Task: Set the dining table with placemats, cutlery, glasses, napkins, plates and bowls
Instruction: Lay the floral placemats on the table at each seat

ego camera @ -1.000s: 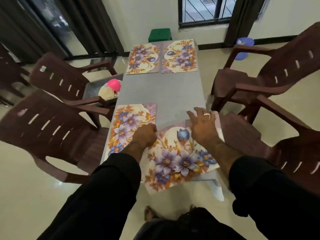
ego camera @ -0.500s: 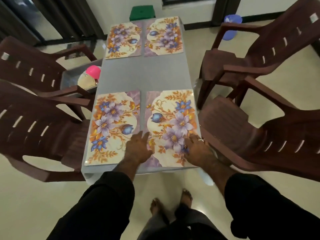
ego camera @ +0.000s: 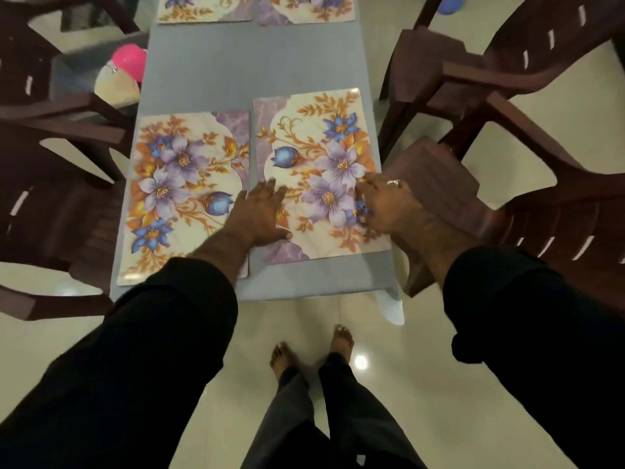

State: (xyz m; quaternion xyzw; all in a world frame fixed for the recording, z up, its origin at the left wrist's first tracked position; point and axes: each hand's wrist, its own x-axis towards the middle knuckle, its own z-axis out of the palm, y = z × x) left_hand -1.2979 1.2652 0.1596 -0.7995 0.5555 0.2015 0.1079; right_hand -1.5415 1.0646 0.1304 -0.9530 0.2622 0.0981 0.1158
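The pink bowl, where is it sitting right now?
In the head view the pink bowl sits off the table's left edge, on a grey surface among the brown chairs, beside a pale round thing.

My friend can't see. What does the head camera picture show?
Both hands, left hand and right hand, press flat on a flowery placemat on a grey table. Another placemat lies beside it, with brown chairs around.

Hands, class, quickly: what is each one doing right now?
Left hand: open, flat on the near right placemat.
Right hand: open, fingers resting on the same placemat's right edge.
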